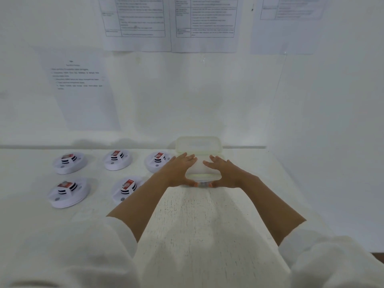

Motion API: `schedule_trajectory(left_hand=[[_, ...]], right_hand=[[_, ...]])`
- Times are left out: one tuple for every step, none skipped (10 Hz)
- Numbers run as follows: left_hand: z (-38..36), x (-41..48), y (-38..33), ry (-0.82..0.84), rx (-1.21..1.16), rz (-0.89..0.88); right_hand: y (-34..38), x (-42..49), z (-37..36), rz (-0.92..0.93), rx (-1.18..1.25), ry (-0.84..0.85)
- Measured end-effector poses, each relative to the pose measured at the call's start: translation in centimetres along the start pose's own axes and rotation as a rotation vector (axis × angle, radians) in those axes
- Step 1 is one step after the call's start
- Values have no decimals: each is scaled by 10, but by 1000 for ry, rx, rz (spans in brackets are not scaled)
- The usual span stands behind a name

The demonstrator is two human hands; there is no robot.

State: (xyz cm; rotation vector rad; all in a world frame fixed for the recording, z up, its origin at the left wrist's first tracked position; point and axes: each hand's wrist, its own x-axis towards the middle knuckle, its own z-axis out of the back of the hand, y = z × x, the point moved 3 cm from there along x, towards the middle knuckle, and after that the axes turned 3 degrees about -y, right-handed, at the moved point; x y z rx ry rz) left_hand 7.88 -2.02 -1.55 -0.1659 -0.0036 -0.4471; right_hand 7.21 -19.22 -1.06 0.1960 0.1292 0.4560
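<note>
box: translucent plastic container (pixel 198 166), rounded-rectangle shape, smooth cloudy walls, pale green seal line round the lid edge
box position: on the worktop (pixel 252 166), far centre, close to the back wall, just right of the nearest detector
left hand (pixel 180 169): spread, fingers straight and flat against the box's left side and top, thumb stretched along the near lower edge
right hand (pixel 222 171): mirrors it, fingers straight on the right side, thumb low at the near edge; thumb tips nearly meet
contents: something small and grey shows at the base between the thumbs, too blurred to identify
detectors: five round white plastic discs, three in the back row (pixel 69 163) (pixel 118 161) (pixel 157 163), two in the front row (pixel 67 194) (pixel 126 190); each has a raised slotted centre with black vents and a red-and-white label on top
worktop surface: white, matte, smooth
sleeves (pixel 68 252): white fabric, pushed up, forearms bare
wall: white; printed paper sheets (pixel 136 23) with tables, text unreadable
</note>
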Motion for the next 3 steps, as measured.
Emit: schedule_trajectory(left_hand=[[-1, -13, -1, -33, 26, 6], [9, -42, -12, -126, -19, 58], [3, -88, -29, -239, -88, 114]], right_hand=[[2, -17, -3, 5, 41, -49], [10, -48, 0, -27, 145, -110], [18, -95, -13, -24, 187, -172]])
